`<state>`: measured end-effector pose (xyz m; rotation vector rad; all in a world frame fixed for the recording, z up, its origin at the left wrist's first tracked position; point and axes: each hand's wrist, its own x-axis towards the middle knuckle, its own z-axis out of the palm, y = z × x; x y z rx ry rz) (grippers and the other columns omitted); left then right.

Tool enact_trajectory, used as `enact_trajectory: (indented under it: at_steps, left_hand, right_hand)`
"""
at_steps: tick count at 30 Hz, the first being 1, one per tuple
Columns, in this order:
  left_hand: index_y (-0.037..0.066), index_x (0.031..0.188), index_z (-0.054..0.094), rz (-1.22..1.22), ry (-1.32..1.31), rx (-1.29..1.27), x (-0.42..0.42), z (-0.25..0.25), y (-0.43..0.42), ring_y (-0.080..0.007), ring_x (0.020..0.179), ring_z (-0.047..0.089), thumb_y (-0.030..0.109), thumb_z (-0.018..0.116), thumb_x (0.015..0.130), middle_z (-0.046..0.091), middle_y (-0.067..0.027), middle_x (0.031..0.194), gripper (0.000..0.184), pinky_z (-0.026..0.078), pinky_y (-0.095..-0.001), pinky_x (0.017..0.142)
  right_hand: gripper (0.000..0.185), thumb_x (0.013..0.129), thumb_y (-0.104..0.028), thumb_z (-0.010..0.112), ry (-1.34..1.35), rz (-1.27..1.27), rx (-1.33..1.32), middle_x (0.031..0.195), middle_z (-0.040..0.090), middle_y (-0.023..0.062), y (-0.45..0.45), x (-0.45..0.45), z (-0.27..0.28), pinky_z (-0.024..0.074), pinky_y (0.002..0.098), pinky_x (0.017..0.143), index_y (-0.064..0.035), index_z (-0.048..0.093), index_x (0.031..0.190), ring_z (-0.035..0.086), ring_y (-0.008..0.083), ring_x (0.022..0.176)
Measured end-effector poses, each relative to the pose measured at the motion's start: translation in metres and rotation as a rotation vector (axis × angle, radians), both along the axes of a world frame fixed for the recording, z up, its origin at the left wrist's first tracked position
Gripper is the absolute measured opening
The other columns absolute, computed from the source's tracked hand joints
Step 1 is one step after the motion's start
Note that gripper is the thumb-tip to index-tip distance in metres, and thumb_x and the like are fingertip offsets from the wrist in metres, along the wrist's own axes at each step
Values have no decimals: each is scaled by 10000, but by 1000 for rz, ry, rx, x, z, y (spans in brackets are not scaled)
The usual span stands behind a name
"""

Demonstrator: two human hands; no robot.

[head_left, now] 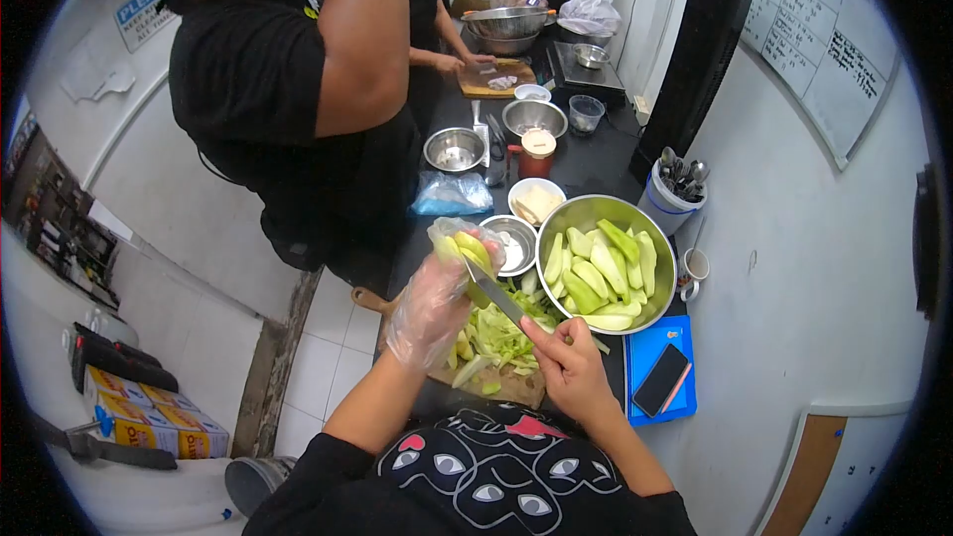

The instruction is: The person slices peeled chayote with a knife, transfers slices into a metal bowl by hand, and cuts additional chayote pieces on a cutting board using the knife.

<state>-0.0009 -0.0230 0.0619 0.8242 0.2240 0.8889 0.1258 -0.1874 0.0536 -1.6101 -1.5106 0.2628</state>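
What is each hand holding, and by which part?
The gloved left hand holds a pale green fruit around its sides; the bare right hand holds a long steel-bladed knife at its handle end.

wedges (608,260): pale green | large bowl (667,288): silver | peelings (493,335): green | cutting board (520,389): brown | knife blade (493,293): grey | table (604,154): black | tray (678,335): blue | phone (656,378): black | pen (678,387): pink | plastic bag (452,195): light blue | sweater (496,476): black, white-outlined shapes, white eyes, pink-red hearts | pail (667,206): white, blue band
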Motion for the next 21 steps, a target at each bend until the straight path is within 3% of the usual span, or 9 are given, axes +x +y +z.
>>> enact_trajectory:
  at_steps: [6,9,11,18,21]
  left_hand:
    - [69,1154,490,-68,97,163,-10,8,1,-159,1021,531,333,560,945,553,-56,1073,344,395,-318,928]
    - [8,1203,468,-64,118,243,-14,1,8,-164,1044,551,375,573,933,579,-91,1115,468,410,-311,947]
    - [5,1207,475,-29,151,267,-15,4,5,-166,1045,553,353,579,932,586,-89,1109,456,411,-315,952]
    - [-4,1226,487,25,247,391,-24,19,0,-178,1083,553,272,572,941,584,-89,1116,406,407,-319,981]
    - [-7,1229,484,149,194,312,-14,16,-11,-181,1086,556,235,569,941,576,-88,1134,385,407,-321,984]
  right_hand:
    - [445,800,-12,648,-32,-38,-37,804,402,82,-3,-5,9,403,281,622,-172,641,1216,438,195,718]
    - [452,809,-32,645,-35,-45,-37,804,399,91,-4,-6,9,413,292,625,-192,629,1231,442,209,715]
    - [465,828,-67,638,-53,-36,-24,800,393,107,-3,-6,7,431,311,627,-232,605,1262,452,231,702]
    - [452,825,-51,635,61,21,-16,799,397,100,-1,-8,5,429,310,644,-198,615,1251,453,222,704]
    - [459,825,-43,630,15,-14,-3,791,398,100,0,-8,5,430,308,626,-186,606,1260,458,220,695]
